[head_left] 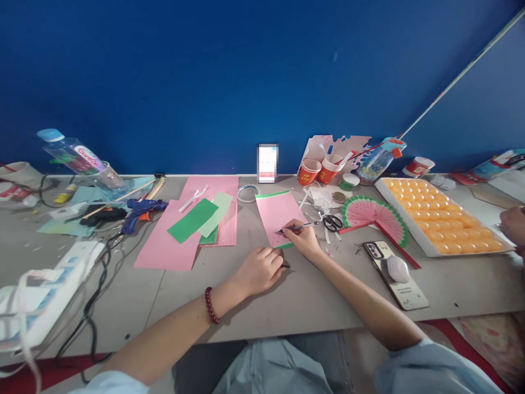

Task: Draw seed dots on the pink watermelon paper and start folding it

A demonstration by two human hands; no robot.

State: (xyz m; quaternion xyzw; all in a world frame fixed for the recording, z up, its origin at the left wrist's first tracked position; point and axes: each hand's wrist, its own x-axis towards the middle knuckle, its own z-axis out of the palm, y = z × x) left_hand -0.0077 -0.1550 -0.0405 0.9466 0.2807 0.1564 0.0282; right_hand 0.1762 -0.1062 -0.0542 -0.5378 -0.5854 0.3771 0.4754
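A pink sheet with green edges [277, 210] lies on the grey table [229, 284] in front of me, with small dark dots near its lower end. My right hand [301, 235] pinches a thin pen [303, 225], whose tip touches the sheet's lower part. My left hand [259, 269] rests as a loose fist on the table just below the sheet, a small dark item peeking from its fingers. A red bead bracelet circles that wrist.
Pink and green paper sheets [192, 221], a blue glue gun [141, 210] and a power strip [49, 279] lie to the left. To the right are scissors [332, 221], a watermelon paper fan [375, 214], a phone [396, 273], an orange ball tray [445, 221] and paper cups [318, 171]. Another person's hand [512, 224] is at the far right.
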